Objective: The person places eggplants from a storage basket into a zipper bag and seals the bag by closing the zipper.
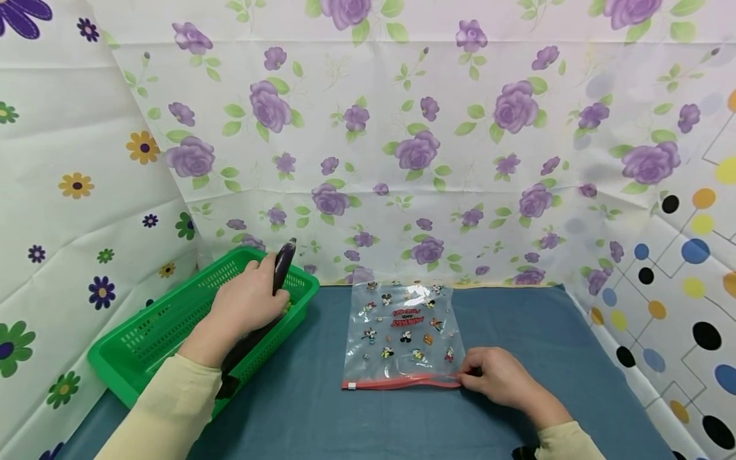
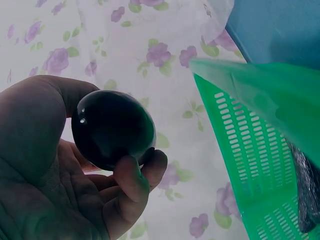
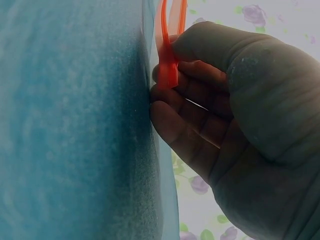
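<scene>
My left hand [image 1: 247,297] grips a long dark purple eggplant [image 1: 283,265] above the green basket [image 1: 178,284]. From the left wrist view, the rounded, glossy end of the eggplant [image 2: 112,130] faces the camera, with thumb and fingers curled round it. A clear zip bag [image 1: 397,326] printed with small cartoon figures lies flat on the table, its red zip edge [image 1: 397,383] towards me. At the right end of that edge, my right hand [image 1: 500,377] pinches the red strip [image 3: 167,55] between thumb and fingers. The white slider [image 1: 352,386] sits at the left end.
Inside the basket lies a dark, shiny object [image 2: 306,187], partly hidden by the wall. Something yellow-green [image 1: 287,307] shows beside my left fingers. Blue cloth [image 1: 517,326] covers the table. Flowered sheets [image 1: 368,160] hang behind it and at the sides.
</scene>
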A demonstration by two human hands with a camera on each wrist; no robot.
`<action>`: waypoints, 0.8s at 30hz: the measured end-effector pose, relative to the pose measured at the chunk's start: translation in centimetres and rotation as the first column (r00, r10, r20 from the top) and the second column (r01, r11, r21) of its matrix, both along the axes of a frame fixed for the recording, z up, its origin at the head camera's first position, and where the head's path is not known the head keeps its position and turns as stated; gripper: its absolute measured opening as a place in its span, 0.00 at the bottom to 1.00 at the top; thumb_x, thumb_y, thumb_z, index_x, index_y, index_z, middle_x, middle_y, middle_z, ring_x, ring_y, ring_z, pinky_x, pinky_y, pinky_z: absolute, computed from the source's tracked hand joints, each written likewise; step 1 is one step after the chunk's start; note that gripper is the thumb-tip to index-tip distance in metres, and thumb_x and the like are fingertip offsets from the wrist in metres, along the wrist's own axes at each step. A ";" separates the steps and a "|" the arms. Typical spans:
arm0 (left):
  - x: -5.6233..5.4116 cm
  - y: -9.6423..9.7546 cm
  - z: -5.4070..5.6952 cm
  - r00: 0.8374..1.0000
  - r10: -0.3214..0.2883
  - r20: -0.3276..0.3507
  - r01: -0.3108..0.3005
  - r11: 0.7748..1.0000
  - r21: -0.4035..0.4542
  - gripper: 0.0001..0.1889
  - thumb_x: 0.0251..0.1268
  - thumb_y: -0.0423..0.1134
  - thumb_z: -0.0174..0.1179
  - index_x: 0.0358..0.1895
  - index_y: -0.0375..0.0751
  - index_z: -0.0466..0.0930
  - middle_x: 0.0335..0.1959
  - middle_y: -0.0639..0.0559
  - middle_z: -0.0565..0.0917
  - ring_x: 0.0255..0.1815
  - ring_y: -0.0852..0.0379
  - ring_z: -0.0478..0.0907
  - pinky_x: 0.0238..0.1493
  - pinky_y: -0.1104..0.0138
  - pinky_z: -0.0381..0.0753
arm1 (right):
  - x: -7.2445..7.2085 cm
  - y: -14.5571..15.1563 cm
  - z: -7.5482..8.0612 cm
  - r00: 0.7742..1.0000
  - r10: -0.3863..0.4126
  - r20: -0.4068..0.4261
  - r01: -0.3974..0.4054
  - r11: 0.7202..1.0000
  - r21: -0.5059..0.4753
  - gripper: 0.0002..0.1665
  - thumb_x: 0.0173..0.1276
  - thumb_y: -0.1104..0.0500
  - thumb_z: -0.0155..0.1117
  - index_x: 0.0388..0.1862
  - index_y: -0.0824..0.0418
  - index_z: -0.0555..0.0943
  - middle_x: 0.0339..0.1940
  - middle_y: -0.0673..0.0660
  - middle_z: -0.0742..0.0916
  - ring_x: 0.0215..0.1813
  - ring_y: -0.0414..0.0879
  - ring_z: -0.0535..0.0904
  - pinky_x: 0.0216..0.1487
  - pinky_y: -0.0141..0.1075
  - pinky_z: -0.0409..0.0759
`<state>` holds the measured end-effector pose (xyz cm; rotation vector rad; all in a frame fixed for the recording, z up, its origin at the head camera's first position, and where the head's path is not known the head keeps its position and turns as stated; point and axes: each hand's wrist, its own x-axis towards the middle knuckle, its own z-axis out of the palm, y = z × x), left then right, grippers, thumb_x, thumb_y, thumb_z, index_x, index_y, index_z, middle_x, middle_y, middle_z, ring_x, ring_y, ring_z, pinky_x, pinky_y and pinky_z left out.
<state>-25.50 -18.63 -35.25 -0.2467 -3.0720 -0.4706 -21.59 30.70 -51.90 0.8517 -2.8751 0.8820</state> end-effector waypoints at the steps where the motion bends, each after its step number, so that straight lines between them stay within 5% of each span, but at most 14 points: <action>1: 0.0 0.2 0.0 1.000 -0.002 -0.005 0.002 1.000 0.001 0.44 0.78 0.45 0.54 0.89 0.28 0.50 0.78 0.20 0.67 0.49 0.33 0.85 0.37 0.46 0.83 | 0.0 0.0 0.0 1.000 -0.001 0.001 0.001 1.000 0.000 0.10 0.75 0.54 0.80 0.34 0.38 0.93 0.34 0.32 0.85 0.34 0.30 0.80 0.36 0.36 0.80; 24: 0.3 3.1 -1.2 0.995 -0.087 -0.042 0.088 0.996 0.011 0.41 0.80 0.43 0.58 0.88 0.31 0.55 0.75 0.27 0.74 0.41 0.43 0.83 0.34 0.51 0.81 | -0.1 0.2 -0.2 1.000 0.007 -0.008 -0.007 1.000 0.006 0.10 0.76 0.54 0.80 0.35 0.37 0.93 0.34 0.32 0.85 0.34 0.29 0.80 0.37 0.36 0.81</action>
